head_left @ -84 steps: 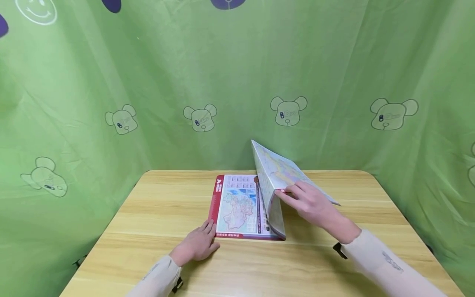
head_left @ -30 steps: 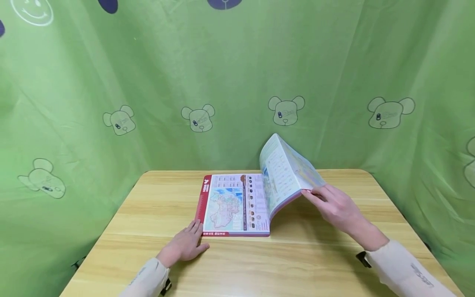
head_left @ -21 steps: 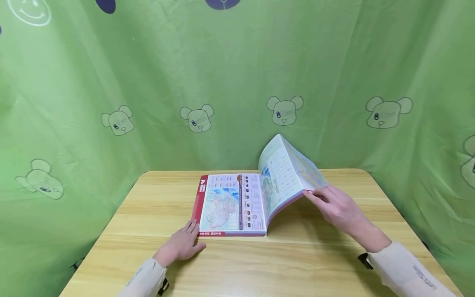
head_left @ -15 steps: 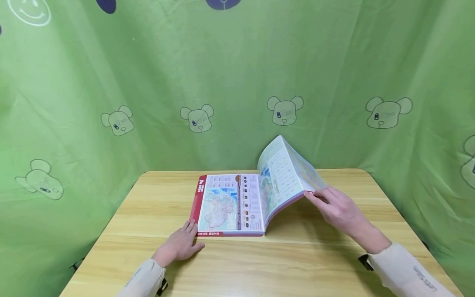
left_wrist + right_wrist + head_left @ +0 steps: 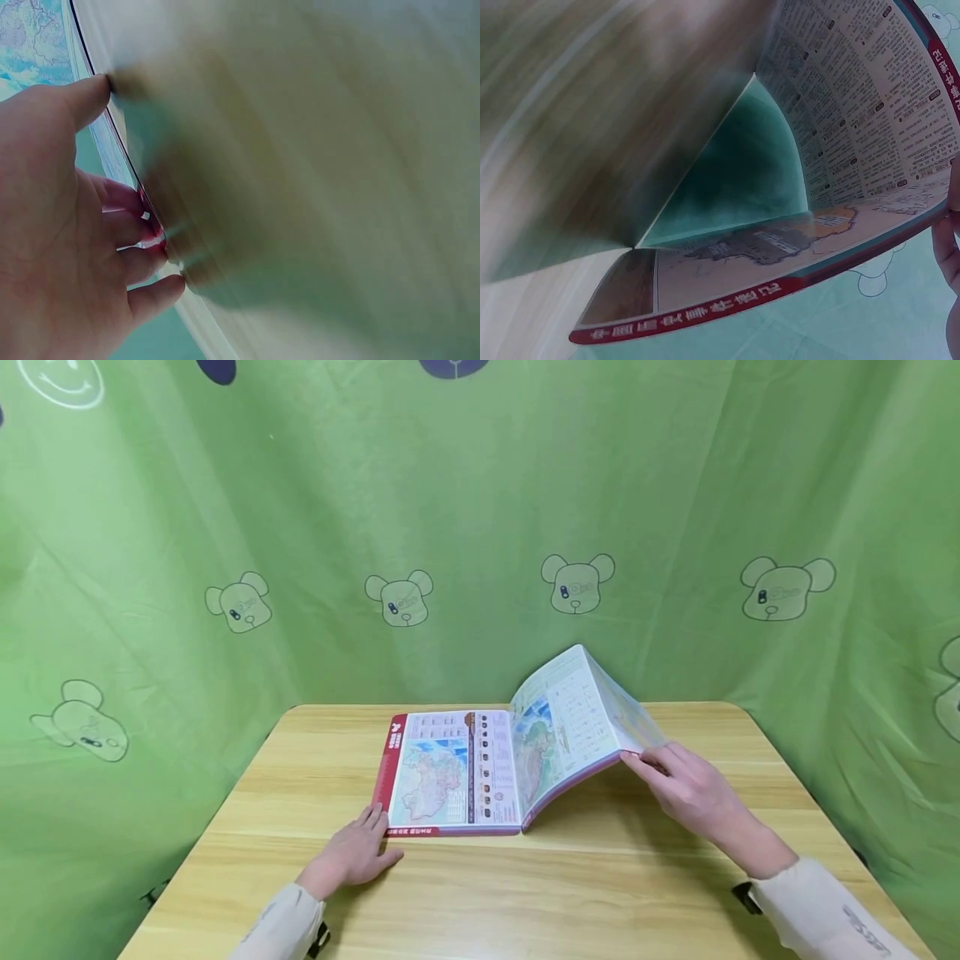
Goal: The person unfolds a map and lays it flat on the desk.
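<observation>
A folded printed map with a red border lies partly on the wooden table. Its left half is flat, showing a map picture and rows of text. The right half rises in a curve from the middle crease, with a further fold hanging behind it. My left hand rests on the lower left corner, fingers spread over the red edge. In the left wrist view, the left hand's fingertips reach the table. My right hand pinches the raised fold's near corner between thumb and fingers. The right wrist view shows the underside, printed with text columns.
The light wooden table has rounded back corners. A green curtain printed with bear heads hangs right behind the table and along both sides.
My right hand has moved right and down, drawing the raised fold open and lower. More of the flat left part shows. It has shifted left together with my left hand.
</observation>
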`<state>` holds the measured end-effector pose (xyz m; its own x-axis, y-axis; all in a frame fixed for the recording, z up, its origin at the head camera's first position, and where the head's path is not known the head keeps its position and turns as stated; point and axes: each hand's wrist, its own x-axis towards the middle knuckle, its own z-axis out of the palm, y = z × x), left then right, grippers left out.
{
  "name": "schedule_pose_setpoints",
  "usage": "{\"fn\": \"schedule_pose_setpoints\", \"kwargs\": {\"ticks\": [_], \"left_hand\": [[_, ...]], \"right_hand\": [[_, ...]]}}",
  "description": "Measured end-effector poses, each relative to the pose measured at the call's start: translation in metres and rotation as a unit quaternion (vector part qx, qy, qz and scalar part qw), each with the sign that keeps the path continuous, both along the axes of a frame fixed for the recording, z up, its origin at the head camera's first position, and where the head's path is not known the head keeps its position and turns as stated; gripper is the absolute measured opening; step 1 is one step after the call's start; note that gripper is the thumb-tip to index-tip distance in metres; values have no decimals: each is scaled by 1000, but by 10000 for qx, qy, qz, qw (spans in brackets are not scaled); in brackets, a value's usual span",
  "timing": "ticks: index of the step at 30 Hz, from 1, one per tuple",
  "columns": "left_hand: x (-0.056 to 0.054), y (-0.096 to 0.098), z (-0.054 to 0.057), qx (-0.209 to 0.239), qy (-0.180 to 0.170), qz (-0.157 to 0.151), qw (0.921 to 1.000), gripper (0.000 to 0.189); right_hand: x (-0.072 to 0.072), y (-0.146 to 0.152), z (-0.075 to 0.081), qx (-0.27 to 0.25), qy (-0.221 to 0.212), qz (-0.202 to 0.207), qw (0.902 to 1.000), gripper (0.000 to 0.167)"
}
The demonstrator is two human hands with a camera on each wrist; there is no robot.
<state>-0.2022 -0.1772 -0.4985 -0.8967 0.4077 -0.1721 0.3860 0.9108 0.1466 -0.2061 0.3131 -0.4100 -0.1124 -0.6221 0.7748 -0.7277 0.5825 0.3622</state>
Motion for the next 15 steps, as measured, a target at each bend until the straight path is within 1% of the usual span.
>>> {"fn": "schedule_pose_setpoints", "kwargs": {"ticks": [7,15], "left_hand": [[1,-2,1,145,19,-17,9999,79],[2,-1,-1,229,15,25,9997,78]], "right_hand": [[7,6,-1,118,-180,-151,9997,36],[11,11,-7,74,-447,-281,9986,40]]}}
